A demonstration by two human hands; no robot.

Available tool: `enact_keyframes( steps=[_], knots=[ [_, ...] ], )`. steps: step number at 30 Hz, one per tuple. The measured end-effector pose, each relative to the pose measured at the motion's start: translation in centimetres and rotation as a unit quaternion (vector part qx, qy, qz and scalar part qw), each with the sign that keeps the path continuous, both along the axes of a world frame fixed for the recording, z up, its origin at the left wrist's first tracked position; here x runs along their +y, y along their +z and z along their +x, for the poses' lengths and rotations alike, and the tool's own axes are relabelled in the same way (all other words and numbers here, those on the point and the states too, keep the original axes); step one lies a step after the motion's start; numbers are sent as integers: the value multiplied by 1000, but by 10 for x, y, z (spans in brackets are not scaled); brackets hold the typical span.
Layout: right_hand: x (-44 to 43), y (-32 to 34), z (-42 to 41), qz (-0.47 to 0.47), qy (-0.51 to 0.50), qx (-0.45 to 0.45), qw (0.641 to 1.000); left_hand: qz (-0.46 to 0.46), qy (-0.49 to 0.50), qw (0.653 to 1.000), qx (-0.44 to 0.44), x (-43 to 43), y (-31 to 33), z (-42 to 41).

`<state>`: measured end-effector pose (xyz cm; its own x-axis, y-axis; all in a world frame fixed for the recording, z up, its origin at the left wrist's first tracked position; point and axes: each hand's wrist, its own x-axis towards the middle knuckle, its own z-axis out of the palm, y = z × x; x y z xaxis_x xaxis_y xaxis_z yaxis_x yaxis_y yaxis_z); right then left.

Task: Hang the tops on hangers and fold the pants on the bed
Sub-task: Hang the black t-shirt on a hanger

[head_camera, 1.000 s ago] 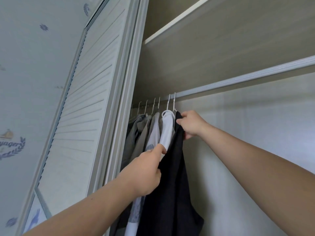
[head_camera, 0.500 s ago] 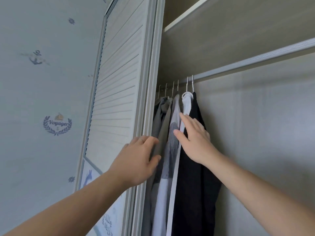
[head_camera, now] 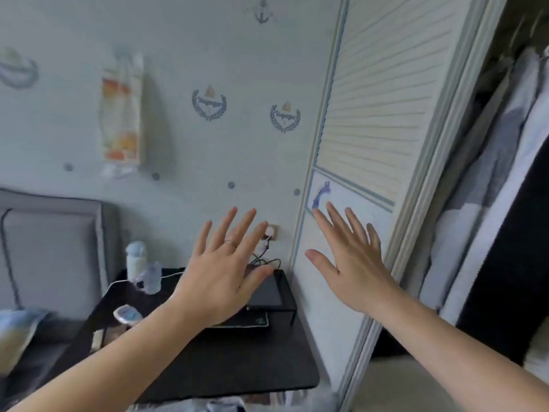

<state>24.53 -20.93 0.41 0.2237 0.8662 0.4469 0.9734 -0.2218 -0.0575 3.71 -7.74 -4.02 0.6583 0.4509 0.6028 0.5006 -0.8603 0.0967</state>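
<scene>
Both hands are raised in mid-air with fingers spread, holding nothing. My left hand [head_camera: 221, 269] hovers over the black bedside table, a ring on one finger. My right hand [head_camera: 352, 260] is in front of the white louvered wardrobe door [head_camera: 383, 114]. Hung tops [head_camera: 505, 162], white, grey and black, show at the far right inside the wardrobe; their hangers are out of the frame. The bed's grey headboard [head_camera: 50, 242] stands at the left. No pants are visible.
A black bedside table [head_camera: 237, 361] holds a dark tablet-like device [head_camera: 267, 289], a white bottle [head_camera: 135, 258], a clear cup, cables and a small white gadget. A wall socket with a plug sits behind it. A blue-patterned pillow [head_camera: 17, 328] lies at the left edge.
My hands have let go of the hung clothes and dropped away from the rail. The view has swung left and down from the wardrobe toward the bedside table and headboard.
</scene>
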Motion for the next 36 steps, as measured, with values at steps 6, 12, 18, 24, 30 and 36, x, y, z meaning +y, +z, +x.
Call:
enact_keyframes(
  steps=[6, 12, 18, 24, 30, 36],
  knots=[
    [35, -81, -148, -60, 127, 63, 988, -137, 167, 976, 21, -29, -97, -162],
    [48, -160, -300, -153, 283, 98, 942, -249, 350, 902, 32, -85, -174, -314],
    [40, -224, -443, -264, 433, 73, 859, -337, 517, 786, -16, -176, -238, -446],
    [21, -262, -556, -352, 554, 18, 754, -392, 630, 665, -88, -266, -266, -518],
    [4, -289, -653, -389, 638, -15, 664, -410, 711, 550, -153, -333, -281, -573],
    [-1, -306, -747, -407, 682, -71, 604, -422, 755, 466, -186, -363, -287, -631]
  ],
)
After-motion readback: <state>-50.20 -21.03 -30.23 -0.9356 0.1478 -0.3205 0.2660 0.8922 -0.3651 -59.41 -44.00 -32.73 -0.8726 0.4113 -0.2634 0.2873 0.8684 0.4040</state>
